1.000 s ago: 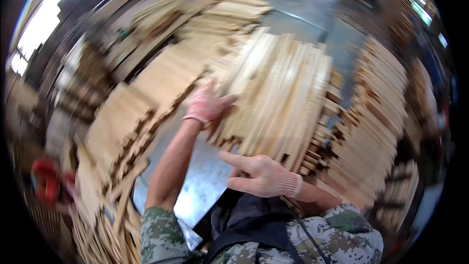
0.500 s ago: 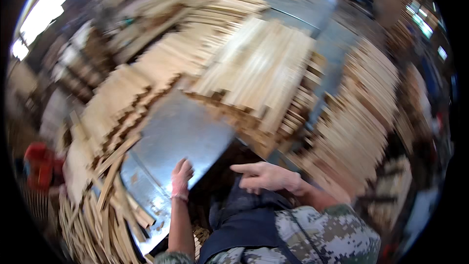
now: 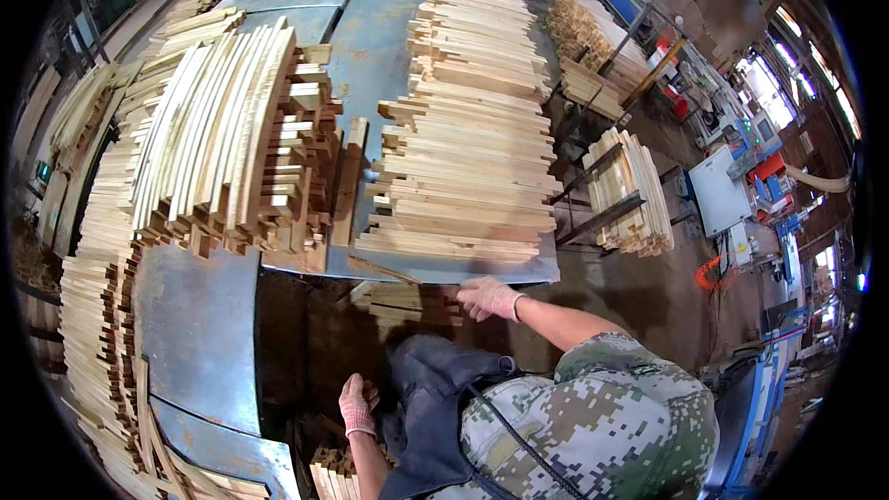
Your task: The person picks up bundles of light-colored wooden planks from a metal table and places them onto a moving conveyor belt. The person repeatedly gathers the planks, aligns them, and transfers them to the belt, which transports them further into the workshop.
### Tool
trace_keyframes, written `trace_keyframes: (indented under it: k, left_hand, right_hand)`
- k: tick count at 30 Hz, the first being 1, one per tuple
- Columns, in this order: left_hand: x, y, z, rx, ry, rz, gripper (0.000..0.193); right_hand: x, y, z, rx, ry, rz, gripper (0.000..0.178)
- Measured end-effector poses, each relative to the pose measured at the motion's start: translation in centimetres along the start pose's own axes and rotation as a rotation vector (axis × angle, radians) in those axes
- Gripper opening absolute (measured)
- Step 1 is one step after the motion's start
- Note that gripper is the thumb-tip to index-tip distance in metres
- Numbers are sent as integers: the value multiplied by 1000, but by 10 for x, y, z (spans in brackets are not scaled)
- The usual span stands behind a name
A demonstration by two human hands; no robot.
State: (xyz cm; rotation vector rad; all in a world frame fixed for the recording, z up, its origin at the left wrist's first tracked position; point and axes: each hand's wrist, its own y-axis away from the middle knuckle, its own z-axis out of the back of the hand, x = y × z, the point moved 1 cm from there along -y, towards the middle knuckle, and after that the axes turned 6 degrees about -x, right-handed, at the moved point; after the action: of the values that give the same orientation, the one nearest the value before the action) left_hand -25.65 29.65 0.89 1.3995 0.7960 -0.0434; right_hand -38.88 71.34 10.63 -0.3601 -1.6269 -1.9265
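My right hand, in a pale glove, hovers at the front edge of a metal-topped table. Its fingers reach left, slightly bent, and I see nothing in them. On that table lies a long row of wooden strips, set side by side. One thin strip slants along the table's front edge, left of this hand. Lower down, my left hand, also gloved, hangs beside my dark apron with its fingers curled in; no object shows in it.
At left a high stack of pale strips rises above a second metal top. More strips line its far left side. Strips also lie below the table. On the right stand a rack of strips and a light-coloured machine panel.
My view has swung to the right, bringing the long row and the machines into sight. The right hand now sits by the table edge; the left hand is away from the left metal top.
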Motion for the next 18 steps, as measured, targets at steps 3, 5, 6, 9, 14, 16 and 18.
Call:
trace_keyframes:
  k: [3,5,6,9,14,16,18]
  left_hand:
    - [9,4,-34,191,24,18,47]
    - [16,6,-65,212,-58,21,50]
    - [17,8,-84,227,-100,14,51]
    - [20,12,-151,290,-214,-14,55]
    - [23,36,-279,403,-334,-92,56]
    - [31,40,-343,423,-303,-123,65]
    - [41,40,-411,267,-220,-159,69]
  right_hand:
    - [-33,-20,68,-317,27,107,69]
    - [-49,-34,119,-415,120,102,76]
    - [-54,-38,145,-478,268,112,79]
    - [-63,-52,208,-606,277,218,80]
    - [-49,-64,313,-748,231,188,94]
    - [-34,-92,368,-711,143,289,103]
    - [-20,-145,414,-786,74,354,103]
